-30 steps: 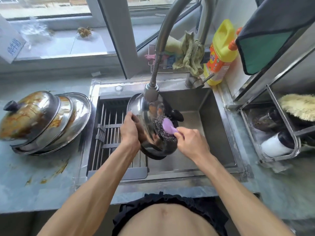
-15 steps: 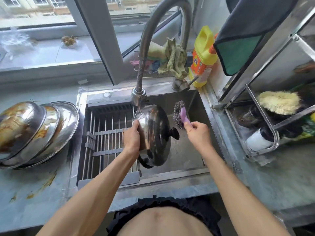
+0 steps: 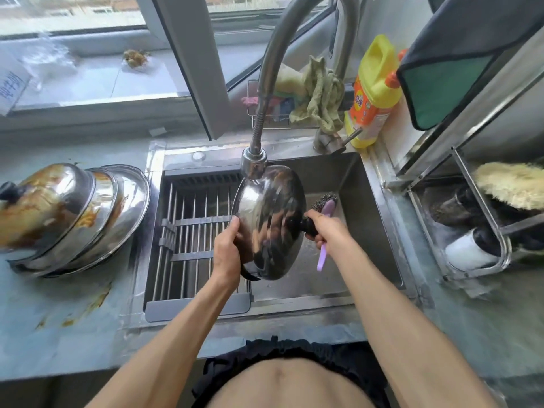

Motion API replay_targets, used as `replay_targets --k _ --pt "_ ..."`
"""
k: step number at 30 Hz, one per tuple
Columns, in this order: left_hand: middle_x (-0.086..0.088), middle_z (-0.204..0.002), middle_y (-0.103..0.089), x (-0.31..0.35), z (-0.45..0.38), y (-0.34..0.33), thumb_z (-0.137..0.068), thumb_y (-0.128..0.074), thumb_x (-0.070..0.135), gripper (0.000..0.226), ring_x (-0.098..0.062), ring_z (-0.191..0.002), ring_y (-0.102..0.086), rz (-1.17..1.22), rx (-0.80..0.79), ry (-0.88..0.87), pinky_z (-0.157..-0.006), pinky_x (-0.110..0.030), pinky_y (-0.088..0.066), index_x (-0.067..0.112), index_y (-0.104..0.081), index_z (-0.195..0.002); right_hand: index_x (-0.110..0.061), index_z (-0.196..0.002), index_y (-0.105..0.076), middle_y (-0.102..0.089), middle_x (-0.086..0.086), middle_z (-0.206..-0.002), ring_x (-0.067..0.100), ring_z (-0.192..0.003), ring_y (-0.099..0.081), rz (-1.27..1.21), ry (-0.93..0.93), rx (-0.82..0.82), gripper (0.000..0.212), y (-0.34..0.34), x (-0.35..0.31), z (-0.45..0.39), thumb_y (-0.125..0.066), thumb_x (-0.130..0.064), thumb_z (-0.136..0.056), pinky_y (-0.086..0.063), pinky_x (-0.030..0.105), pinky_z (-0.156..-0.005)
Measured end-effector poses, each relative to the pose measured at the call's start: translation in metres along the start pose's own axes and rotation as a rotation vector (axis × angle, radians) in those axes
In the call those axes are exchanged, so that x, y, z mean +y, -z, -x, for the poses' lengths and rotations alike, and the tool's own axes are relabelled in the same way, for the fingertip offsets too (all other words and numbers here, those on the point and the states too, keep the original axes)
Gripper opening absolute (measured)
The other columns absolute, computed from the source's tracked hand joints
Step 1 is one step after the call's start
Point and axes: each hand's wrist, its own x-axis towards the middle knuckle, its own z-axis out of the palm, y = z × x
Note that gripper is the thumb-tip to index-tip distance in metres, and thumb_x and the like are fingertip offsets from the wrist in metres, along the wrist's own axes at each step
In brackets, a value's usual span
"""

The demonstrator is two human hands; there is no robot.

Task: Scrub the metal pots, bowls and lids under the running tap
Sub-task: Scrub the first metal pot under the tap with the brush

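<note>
At 9 o'clock on the counter I see the stacked lids, brown grease on them, so most of the scrubbing is left. Dead centre, my left hand grips the rim of the lid, held on edge over the sink just under the tap head; it looks mostly clean. At 3 o'clock of it, my right hand clamps the knob plus the purple-handled steel scourer.
</note>
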Motion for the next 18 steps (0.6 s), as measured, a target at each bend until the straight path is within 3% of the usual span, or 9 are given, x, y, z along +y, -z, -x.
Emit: replay_targets --k 3,6,10,12,14,16,18 --pt "-0.03 -0.096 -0.071 0.005 -0.002 0.013 -0.1 -0.044 0.049 0.066 -0.038 -0.091 -0.069 -0.147 -0.121 -0.037 -0.101 -0.054 -0.048 -0.013 -0.065 -0.093 -0.006 -0.105 -0.062 -0.05 0.005 -0.054 0.01 -0.032 -0.03 -0.024 0.049 0.004 0.038 0.0 -0.001 0.003 -0.067 -0.038 -0.085 -0.034 0.016 -0.038" --pt "-0.015 -0.082 -0.075 0.023 -0.009 0.019 -0.104 -0.038 0.05 0.062 -0.025 -0.078 -0.071 -0.277 -0.169 -0.081 -0.091 -0.049 -0.051 0.01 -0.073 -0.074 -0.006 -0.102 -0.057 -0.039 -0.003 -0.041 0.012 -0.034 -0.03 -0.011 0.119 0.006 0.037 0.003 0.004 -0.002 -0.071 -0.035 -0.082 -0.03 0.021 -0.039" --pt "0.003 -0.064 -0.07 0.056 -0.029 0.008 -0.108 -0.037 0.045 0.055 -0.005 -0.054 -0.062 -0.273 -0.119 -0.069 -0.07 -0.035 -0.043 0.016 -0.065 -0.071 -0.006 -0.11 -0.054 -0.056 0.002 -0.072 0.015 -0.051 -0.046 0.123 0.261 0.019 0.06 0.007 0.01 -0.002 -0.077 -0.044 -0.069 -0.038 0.028 -0.052" --pt "0.009 -0.055 -0.062 0.065 -0.04 -0.001 -0.108 -0.041 0.042 0.053 -0.003 -0.048 -0.055 -0.3 -0.096 -0.045 -0.066 -0.032 -0.04 0.018 -0.062 -0.067 -0.008 -0.121 -0.052 -0.063 0.005 -0.102 0.022 -0.083 -0.062 0.173 0.317 0.016 0.072 0.009 0.011 0.001 -0.078 -0.047 -0.067 -0.052 0.037 -0.076" --pt "0.002 -0.062 -0.063 0.066 -0.048 -0.008 -0.105 -0.048 0.039 0.047 -0.011 -0.058 -0.058 -0.317 -0.084 -0.026 -0.07 -0.035 -0.043 0.017 -0.065 -0.067 -0.012 -0.125 -0.051 -0.063 0.005 -0.12 0.025 -0.108 -0.061 0.193 0.363 0.005 0.075 0.011 0.013 0.004 -0.079 -0.048 -0.065 -0.049 0.044 -0.097" --pt "-0.002 -0.065 -0.062 0.059 -0.051 -0.015 -0.101 -0.055 0.031 0.04 -0.02 -0.068 -0.058 -0.274 -0.077 0.015 -0.075 -0.038 -0.044 0.019 -0.063 -0.063 -0.012 -0.118 -0.054 -0.064 0.005 -0.116 0.024 -0.105 -0.061 0.209 0.389 0.014 0.064 0.017 0.013 0.006 -0.08 -0.045 -0.069 -0.049 0.041 -0.095" --pt "0.0 -0.064 -0.06 0.048 -0.05 -0.021 -0.096 -0.059 0.031 0.037 -0.021 -0.07 -0.055 -0.234 -0.09 0.04 -0.076 -0.039 -0.044 0.021 -0.06 -0.06 -0.011 -0.108 -0.058 -0.066 0.007 -0.105 0.025 -0.094 -0.062 0.223 0.37 0.058 0.048 0.024 0.011 0.006 -0.075 -0.045 -0.079 -0.048 0.035 -0.083"
